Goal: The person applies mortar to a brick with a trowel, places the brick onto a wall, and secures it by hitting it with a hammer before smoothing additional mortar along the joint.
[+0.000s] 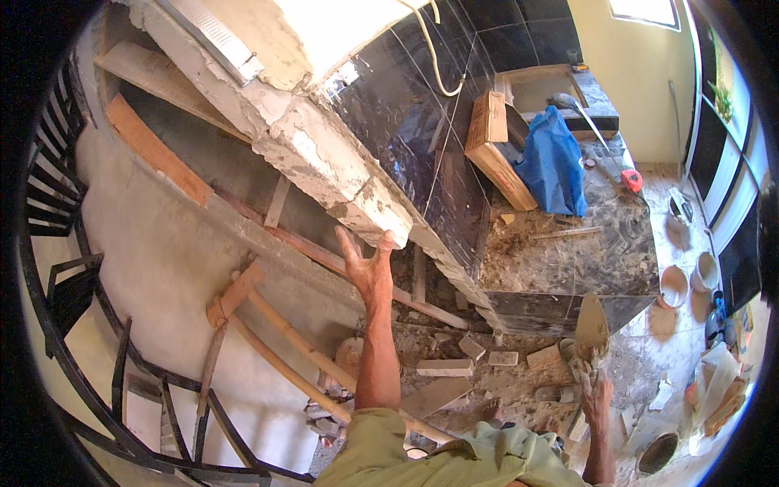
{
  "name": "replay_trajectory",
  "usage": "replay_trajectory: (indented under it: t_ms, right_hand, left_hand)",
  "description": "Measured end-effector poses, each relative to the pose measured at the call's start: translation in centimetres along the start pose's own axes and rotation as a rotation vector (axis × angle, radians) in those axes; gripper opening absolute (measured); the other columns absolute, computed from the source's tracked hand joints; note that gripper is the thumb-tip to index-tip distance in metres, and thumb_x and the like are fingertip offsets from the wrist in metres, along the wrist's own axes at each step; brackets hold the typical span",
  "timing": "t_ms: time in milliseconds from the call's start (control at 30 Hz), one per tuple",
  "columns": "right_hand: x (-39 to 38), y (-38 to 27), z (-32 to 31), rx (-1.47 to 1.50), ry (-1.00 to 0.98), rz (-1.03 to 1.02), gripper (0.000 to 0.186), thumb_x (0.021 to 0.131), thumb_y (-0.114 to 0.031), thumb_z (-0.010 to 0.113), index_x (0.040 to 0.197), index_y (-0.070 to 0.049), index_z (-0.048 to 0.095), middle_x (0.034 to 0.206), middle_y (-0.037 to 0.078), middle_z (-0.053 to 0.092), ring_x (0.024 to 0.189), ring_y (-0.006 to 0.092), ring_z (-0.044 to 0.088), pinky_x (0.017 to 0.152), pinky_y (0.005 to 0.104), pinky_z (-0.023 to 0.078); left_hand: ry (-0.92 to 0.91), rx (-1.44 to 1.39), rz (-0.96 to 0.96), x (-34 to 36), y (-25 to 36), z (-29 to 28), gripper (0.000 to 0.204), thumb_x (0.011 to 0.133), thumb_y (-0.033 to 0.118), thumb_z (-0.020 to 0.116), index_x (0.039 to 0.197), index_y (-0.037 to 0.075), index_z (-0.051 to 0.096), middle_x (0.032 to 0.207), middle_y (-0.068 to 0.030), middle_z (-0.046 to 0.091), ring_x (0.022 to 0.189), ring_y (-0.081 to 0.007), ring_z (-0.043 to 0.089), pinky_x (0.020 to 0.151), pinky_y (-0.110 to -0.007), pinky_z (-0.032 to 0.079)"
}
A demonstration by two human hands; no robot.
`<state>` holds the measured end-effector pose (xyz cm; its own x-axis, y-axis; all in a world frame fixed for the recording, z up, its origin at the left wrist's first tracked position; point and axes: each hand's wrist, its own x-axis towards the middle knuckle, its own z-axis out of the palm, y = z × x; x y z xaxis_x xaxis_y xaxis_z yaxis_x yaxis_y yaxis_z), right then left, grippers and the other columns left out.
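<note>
My left hand (372,269) reaches up to the end of a rough row of blocks along the wall's top edge. Its thumb and fingers grip the lower end of a pale block (375,217), whose face is smeared with mortar. Some of those fingers are hidden by the block. Low on the right, my right hand (596,393) is closed round the handle of a trowel (592,326). The trowel's broad blade points up and away from me, coated in grey-brown mortar. Most of the handle is hidden by my fingers.
A dusty black-tiled counter (568,256) carries a cardboard box (491,154), a blue bag (552,162) and a red tape measure (631,180). Broken blocks (445,368) litter the floor. Wooden poles (284,357) lean at left, beside a black metal railing (89,406). Buckets (673,286) stand at right.
</note>
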<state>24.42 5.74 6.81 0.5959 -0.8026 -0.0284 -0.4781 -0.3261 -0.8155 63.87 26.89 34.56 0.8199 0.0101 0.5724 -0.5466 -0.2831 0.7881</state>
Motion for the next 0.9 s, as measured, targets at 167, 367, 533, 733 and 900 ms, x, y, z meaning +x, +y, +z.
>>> replay_trajectory:
  t_ms: [167,367,533,733,900]
  right_hand:
    - [0.9,-2.7,1.6,-0.162,-0.123,0.051,0.03,0.086,-0.025,0.063,0.101,0.001,0.058,0.082,0.025,0.062,0.08,0.0431,0.059,0.071,0.0498,0.044]
    - [-1.5,-1.2,3.6,-0.063,-0.174,0.026,0.028,0.086,-0.022,0.065,0.085,-0.001,0.046,0.075,0.023,0.057,0.075,0.0451,0.055,0.065,0.051,0.041]
    - [-2.1,-0.8,3.7,-0.096,-0.212,0.048,0.031,0.086,-0.025,0.065,0.087,-0.001,0.047,0.077,0.024,0.057,0.077,0.0466,0.055,0.067,0.0521,0.042]
    - [-2.2,-1.7,4.2,-0.122,-0.106,-0.029,0.031,0.084,-0.028,0.066,0.085,-0.001,0.05,0.07,0.023,0.056,0.07,0.045,0.056,0.061,0.05,0.041]
    - [-3.4,-1.4,2.7,-0.05,-0.185,0.046,0.032,0.086,-0.029,0.065,0.085,-0.002,0.048,0.077,0.023,0.057,0.077,0.0445,0.057,0.064,0.0494,0.043]
  left_hand:
    - [0.049,0.011,0.003,0.5,0.1,1.2,0.101,0.078,0.04,0.077,0.145,-0.01,0.019,0.148,-0.0341,0.023,0.138,-0.0434,0.026,0.114,-0.047,0.029]
    - [0.05,-0.041,-0.081,0.3,0.3,0.7,0.098,0.079,0.034,0.077,0.147,-0.007,0.02,0.152,-0.029,0.018,0.138,-0.0447,0.024,0.109,-0.049,0.035]
    - [0.046,-0.1,-0.074,0.2,-0.3,0.4,0.1,0.076,0.034,0.079,0.146,-0.007,0.021,0.151,-0.0301,0.019,0.138,-0.0464,0.024,0.108,-0.053,0.035]
    - [0.092,0.024,0.01,0.6,-1.0,0.6,0.097,0.077,0.035,0.08,0.143,-0.01,0.026,0.147,-0.0312,0.029,0.138,-0.0385,0.03,0.111,-0.045,0.032]
    - [-0.014,-0.098,0.055,0.6,-1.2,-0.8,0.094,0.081,0.034,0.076,0.147,-0.002,0.022,0.147,-0.0288,0.03,0.136,-0.0351,0.033,0.114,-0.043,0.029]
